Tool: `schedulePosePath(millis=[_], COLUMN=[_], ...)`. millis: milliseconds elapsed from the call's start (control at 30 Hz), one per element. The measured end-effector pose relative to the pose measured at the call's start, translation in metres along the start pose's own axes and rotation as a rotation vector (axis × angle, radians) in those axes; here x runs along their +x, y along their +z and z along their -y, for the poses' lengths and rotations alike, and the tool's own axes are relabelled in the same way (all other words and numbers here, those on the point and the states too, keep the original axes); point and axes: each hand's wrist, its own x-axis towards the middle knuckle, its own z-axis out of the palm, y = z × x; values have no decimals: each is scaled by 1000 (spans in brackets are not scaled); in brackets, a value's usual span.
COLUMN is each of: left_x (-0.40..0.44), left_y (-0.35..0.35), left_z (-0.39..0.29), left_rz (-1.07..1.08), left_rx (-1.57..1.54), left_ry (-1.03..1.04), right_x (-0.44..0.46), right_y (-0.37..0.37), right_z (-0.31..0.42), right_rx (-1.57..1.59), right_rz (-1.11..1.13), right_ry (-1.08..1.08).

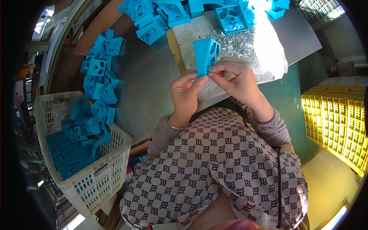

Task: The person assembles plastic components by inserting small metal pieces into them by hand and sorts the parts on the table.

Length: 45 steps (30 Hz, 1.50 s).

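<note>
My left hand (184, 92) grips a blue plastic block (204, 53) by its lower end, thumb and fingers closed on it. The block stands tilted upward, with cut-out openings on its right face. At its lower right edge my right hand (238, 78) pinches a small metal piece (209, 72), too small to name surely. The piece touches or nearly touches the block. Just beyond the hands, many small shiny metal pieces (237, 45) lie scattered on a pale sheet (195, 28).
Blue blocks (153, 17) are heaped at the table's far side, and more (97, 67) line its left. A white plastic crate (97, 188) of blue blocks stands at lower left. Stacked yellow crates (333, 115) are on the floor at right. Bright glare covers the sheet's right side.
</note>
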Motion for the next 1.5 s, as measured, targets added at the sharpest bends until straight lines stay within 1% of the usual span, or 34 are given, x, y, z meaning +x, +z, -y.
schedulePosePath(millis=[33,133,233,333,433,533,633,767,833,933,967,1033,1133,1233,1333,1433,1500], left_x=[0,-1,0,-1,-2,-4,-3,-4,-2,-5,-3,-1,0,1,0,0,-1], left_y=[-1,3,1,1,0,0,1,0,1,-1,-2,1,3,1,3,4,3], left_z=[0,-5,-7,-10,-10,-9,-7,-3,-4,-4,-4,-7,-9,-8,-6,-7,-8], left_rz=[11,39,79,93,87,91,95,70,87,97,108,123,142,163,149,130,126], left_rx=[25,122,212,226,207,194,156,108,118,202,242,213,207,218,220,220,227], left_ry=[20,82,129,127,110,114,121,85,120,150,165,191,218,233,247,255,249], right_x=[1,3,5,5,5,2,-3,-3,-1,-1,-1,0,-1,-1,-5,-7,-8], right_y=[-2,-7,-11,-12,-13,-12,-5,-9,-11,-14,-15,-16,-13,-8,1,-1,2], right_z=[2,6,12,9,11,5,-8,-4,1,9,12,16,14,9,11,9,2], right_rx=[-54,-320,-378,-266,-148,48,368,159,71,-103,-165,-286,-284,-187,-139,-144,-190], right_rz=[22,89,130,154,170,158,82,77,69,115,125,144,163,187,24,177,130], right_ry=[-30,-207,-241,-176,-50,134,288,142,45,30,-35,-169,-179,-47,35,-35,-38])
